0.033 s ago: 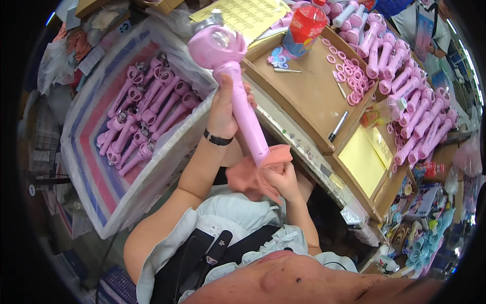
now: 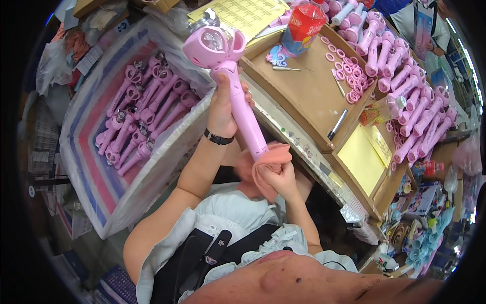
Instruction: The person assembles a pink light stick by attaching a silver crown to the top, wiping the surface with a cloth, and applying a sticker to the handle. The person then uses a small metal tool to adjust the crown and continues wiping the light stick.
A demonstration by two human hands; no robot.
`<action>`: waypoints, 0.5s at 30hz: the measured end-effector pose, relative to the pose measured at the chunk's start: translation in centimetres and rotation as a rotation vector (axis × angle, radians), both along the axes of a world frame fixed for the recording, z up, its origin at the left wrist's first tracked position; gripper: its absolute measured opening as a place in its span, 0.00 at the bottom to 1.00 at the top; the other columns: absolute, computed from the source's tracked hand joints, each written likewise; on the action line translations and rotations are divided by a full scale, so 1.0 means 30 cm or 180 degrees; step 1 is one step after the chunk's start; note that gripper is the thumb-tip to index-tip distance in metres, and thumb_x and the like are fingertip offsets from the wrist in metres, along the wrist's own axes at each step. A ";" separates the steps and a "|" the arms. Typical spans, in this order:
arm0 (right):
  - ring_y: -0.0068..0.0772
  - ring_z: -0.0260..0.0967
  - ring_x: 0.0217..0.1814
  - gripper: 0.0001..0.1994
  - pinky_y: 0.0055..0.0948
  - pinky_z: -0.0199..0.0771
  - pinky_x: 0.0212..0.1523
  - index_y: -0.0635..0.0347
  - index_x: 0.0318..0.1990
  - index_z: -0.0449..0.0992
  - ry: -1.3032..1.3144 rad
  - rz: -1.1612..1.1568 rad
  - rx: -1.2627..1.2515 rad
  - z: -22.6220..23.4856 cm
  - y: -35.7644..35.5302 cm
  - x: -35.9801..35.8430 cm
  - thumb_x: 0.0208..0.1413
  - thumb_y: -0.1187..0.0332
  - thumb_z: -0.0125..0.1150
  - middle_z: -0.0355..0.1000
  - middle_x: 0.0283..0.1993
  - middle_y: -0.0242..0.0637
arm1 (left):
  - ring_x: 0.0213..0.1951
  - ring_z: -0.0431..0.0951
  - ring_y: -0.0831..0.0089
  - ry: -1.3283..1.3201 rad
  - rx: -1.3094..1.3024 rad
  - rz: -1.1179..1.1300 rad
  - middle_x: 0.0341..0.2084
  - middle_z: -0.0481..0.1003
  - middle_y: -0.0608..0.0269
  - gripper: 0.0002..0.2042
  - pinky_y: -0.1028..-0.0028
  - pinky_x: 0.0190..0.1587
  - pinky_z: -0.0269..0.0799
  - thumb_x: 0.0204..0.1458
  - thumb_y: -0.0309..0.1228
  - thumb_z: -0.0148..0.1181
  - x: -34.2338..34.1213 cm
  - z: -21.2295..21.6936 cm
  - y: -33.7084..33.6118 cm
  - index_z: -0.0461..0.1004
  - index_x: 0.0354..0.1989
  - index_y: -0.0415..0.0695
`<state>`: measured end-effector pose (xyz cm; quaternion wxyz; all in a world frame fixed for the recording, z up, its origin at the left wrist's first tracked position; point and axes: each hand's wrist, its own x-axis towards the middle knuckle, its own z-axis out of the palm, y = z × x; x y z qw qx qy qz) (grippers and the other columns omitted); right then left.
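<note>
A pink toy wand point(image 2: 244, 109) with a rounded head, a clear gem-like piece and a silvery top slants across in front of me. My left hand point(image 2: 223, 109) is wrapped round its upper handle, just below the head. Around the wand's lower end, my right hand point(image 2: 280, 177) clutches a coral-coloured cloth point(image 2: 264, 186). The fingers of that hand are partly covered by the cloth, which hangs down towards my lap.
On the left, a striped, plastic-lined bin point(image 2: 83, 167) holds several similar wands point(image 2: 152, 101). A cardboard tray point(image 2: 293, 91) on the right carries pink rings point(image 2: 349, 73), a red-labelled bottle point(image 2: 306, 25) and a marker point(image 2: 337, 124). More pink wands point(image 2: 420, 106) are stacked beyond it.
The wand has turned about its length, so the clear piece in its head shows more plainly. The cloth at the lower end has shifted and bunched differently in my right hand.
</note>
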<state>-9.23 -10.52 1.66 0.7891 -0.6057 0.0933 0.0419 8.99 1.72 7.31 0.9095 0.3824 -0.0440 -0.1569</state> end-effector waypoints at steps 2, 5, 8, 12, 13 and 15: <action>0.27 0.74 0.45 0.17 0.28 0.74 0.47 0.65 0.52 0.70 -0.0150 -0.0218 0.0353 -0.012 0.001 0.002 0.57 0.70 0.60 0.74 0.44 0.36 | 0.27 0.71 0.79 0.0048 0.0012 0.0171 0.29 0.68 0.67 0.34 0.76 0.31 0.71 0.53 0.64 0.49 -0.001 0.005 0.001 0.63 0.52 0.43; 0.33 0.72 0.51 0.21 0.33 0.71 0.53 0.67 0.55 0.67 0.0650 -0.0058 0.1865 -0.016 0.035 0.001 0.58 0.63 0.58 0.72 0.48 0.42 | 0.26 0.71 0.77 0.0259 -0.0100 0.0321 0.27 0.69 0.66 0.32 0.75 0.31 0.71 0.55 0.64 0.45 -0.008 0.006 0.006 0.65 0.46 0.43; 0.45 0.65 0.62 0.32 0.38 0.62 0.64 0.68 0.63 0.59 0.0069 0.0940 0.4751 -0.009 0.077 0.020 0.60 0.51 0.48 0.66 0.58 0.52 | 0.25 0.72 0.75 0.0270 -0.0210 0.0416 0.26 0.70 0.64 0.32 0.75 0.29 0.72 0.56 0.64 0.42 -0.004 0.004 0.012 0.64 0.44 0.42; 0.42 0.68 0.60 0.29 0.37 0.67 0.62 0.66 0.63 0.61 0.0554 0.0638 0.3682 0.025 0.097 0.004 0.61 0.53 0.46 0.67 0.59 0.48 | 0.25 0.73 0.74 0.0315 -0.0247 0.0400 0.28 0.71 0.63 0.33 0.74 0.29 0.72 0.57 0.65 0.39 -0.001 -0.004 0.027 0.65 0.42 0.41; 0.42 0.68 0.59 0.29 0.37 0.67 0.62 0.66 0.63 0.60 0.0634 0.0443 0.3513 0.031 0.101 -0.003 0.61 0.53 0.45 0.67 0.58 0.49 | 0.25 0.73 0.74 0.0343 -0.0308 0.0363 0.28 0.71 0.63 0.33 0.74 0.29 0.72 0.57 0.65 0.39 0.002 -0.004 0.033 0.66 0.42 0.41; 0.41 0.69 0.58 0.30 0.36 0.68 0.61 0.66 0.63 0.60 0.0753 0.0070 0.3307 0.039 0.110 -0.021 0.61 0.51 0.45 0.68 0.58 0.50 | 0.25 0.73 0.73 0.0351 -0.0490 0.0302 0.29 0.71 0.62 0.33 0.73 0.30 0.72 0.57 0.66 0.37 0.000 -0.003 0.042 0.66 0.41 0.41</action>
